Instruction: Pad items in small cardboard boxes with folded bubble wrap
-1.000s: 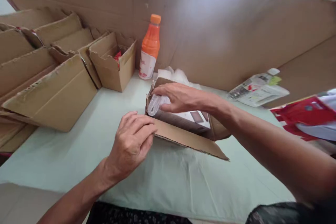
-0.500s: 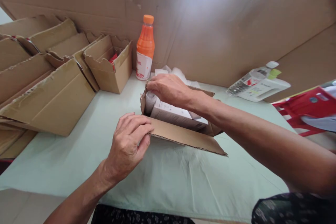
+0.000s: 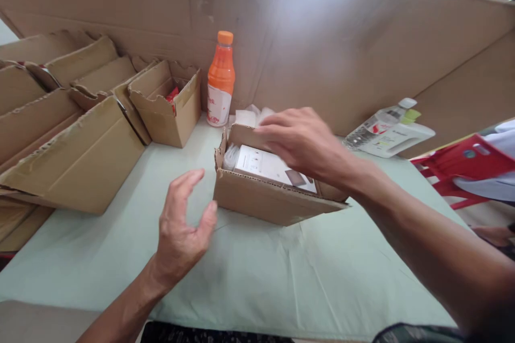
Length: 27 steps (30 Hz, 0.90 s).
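Note:
An open cardboard box (image 3: 257,198) stands on the table in front of me. Inside it lie a white printed carton (image 3: 261,163) and a clear coiled or wrapped item (image 3: 230,156) at its left end, whose kind I cannot make out. To the left of the box, my left hand (image 3: 185,220) is held in the air with thumb and fingers apart, touching nothing. My right hand (image 3: 301,142) is over the far side of the box, slightly blurred, its fingers stretched toward the back rim. Whether those fingertips touch the rim is unclear.
Several open cardboard boxes (image 3: 76,155) stand at the left, one small box (image 3: 177,118) holding something red. An orange-capped bottle (image 3: 221,80) and white crumpled material (image 3: 251,116) are behind the box. A clear bottle (image 3: 376,127) and white jug (image 3: 402,139) lie back right, near a red chair (image 3: 462,163).
My left hand has let go of the near flap and moved left, opening up. The near flap has swung more upright. My right hand has shifted right along the box's far side.

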Motion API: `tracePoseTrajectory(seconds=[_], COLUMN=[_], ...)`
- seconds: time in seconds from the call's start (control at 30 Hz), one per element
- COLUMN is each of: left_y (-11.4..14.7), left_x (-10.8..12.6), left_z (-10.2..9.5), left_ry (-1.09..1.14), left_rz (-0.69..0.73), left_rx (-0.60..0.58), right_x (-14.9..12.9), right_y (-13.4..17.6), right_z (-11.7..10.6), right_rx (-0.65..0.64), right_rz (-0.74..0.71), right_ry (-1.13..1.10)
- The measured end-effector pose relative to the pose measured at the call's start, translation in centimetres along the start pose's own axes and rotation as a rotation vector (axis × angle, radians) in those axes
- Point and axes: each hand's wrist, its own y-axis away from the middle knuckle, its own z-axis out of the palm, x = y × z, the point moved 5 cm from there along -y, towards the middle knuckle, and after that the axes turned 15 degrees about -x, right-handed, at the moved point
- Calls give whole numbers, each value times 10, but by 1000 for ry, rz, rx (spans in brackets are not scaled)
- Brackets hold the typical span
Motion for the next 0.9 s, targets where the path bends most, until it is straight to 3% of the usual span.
tracePoseTrajectory(seconds=[0.1, 0.17, 0.23, 0.33, 0.4, 0.5, 0.6, 0.77, 0.9], left_y=[10, 16, 17, 10, -1, -17, -13, 51, 94], left_x=[-35, -56, -70, -77, -74, -63, -41, 18, 53], left_z=[8, 19, 33, 53, 66, 82, 103, 134, 128], left_ry=[200, 308, 399, 514, 549, 532, 511, 468, 427], left_rz=[-249, -379, -438, -447, -457, -447, -374, -207, -104], left_rx=[-81, -167, -230, -302, -344, -338, -339, -540, -666], right_x=[17, 20, 8, -25, -34, -19, 5, 23, 42], right_y=[99, 167, 211, 213, 186, 154, 171, 263, 272], right_z=[-14, 12, 60, 128, 150, 155, 155, 157, 155], right_rx=[344, 391, 320, 135, 104, 163, 191, 245, 314], right_rz=[315, 628, 798, 779, 754, 731, 778, 926, 847], right_ry=[-158, -284, -499, -821, -934, -1053, -1140, -1132, -1203])
